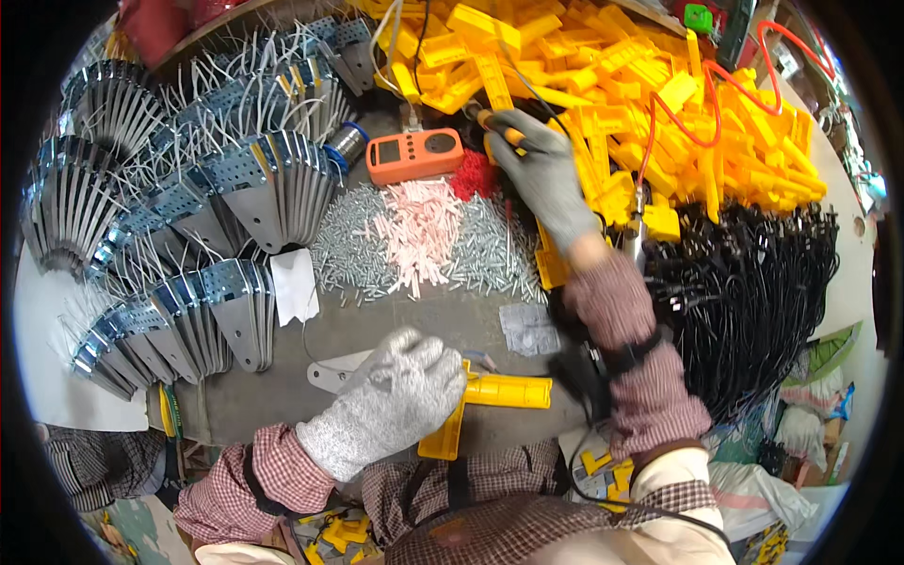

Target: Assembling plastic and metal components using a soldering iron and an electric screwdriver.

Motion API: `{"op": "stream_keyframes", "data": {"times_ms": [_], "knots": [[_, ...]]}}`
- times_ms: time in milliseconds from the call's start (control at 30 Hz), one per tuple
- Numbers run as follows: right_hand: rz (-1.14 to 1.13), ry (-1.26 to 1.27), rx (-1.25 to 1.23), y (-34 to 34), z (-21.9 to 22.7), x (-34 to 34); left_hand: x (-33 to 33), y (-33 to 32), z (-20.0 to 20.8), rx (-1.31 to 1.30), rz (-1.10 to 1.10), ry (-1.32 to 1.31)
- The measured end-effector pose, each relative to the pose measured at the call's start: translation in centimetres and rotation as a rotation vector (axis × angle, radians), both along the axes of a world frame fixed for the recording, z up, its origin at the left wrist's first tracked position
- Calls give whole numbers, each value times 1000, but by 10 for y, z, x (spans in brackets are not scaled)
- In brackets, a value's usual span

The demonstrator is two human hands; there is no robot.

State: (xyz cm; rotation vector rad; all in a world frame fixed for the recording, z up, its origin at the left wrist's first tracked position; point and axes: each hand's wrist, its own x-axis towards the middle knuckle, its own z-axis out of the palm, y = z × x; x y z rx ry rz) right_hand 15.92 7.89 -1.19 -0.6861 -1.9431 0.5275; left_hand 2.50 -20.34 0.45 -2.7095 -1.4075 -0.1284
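Note:
My left hand [400,386], in a grey speckled glove, is curled closed at the near middle of the table. Its fingers rest on yellow plastic housing parts [508,391], one pointing right and one toward me. From under that hand a flat grey metal plate [330,375] with a rounded, holed end sticks out to the left. A short wire [482,360] shows beyond the fingers. Farther off, my right hand [537,165], in a grey glove, grips an orange-and-black handled tool [513,138] beside the yellow heap; its tip cannot be made out clearly.
An orange meter [414,155] stands behind piles of silver pins [353,240] and pink sleeves [419,231]. Wired metal plates [268,193] fill the left, with a solder spool [348,143] beside them. Yellow housings [612,75] lie heaped at the back; black cables [744,301] lie right.

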Motion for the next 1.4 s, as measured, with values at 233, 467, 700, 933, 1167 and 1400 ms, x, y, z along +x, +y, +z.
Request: {"op": "stream_keyframes", "data": {"times_ms": [233,467,700,933,1167,1400], "knots": [[-290,-1017,161,0,36,-39,39,62,-10,-446,74,-240],[147,-835,-242,-166,21,112,18,60,-1,-718,137,-1162],[106,-844,-413,-166,39,93,17,32,-16,-273,220,-883],[465,-523,-660,-170,-5,91,3,-17,-60,-63,334,-686],[441,-511,-886,-170,-19,84,9,-19,-60,29,360,-599],[358,-566,-843,-175,-17,73,6,-23,-61,1,322,-484]]}}
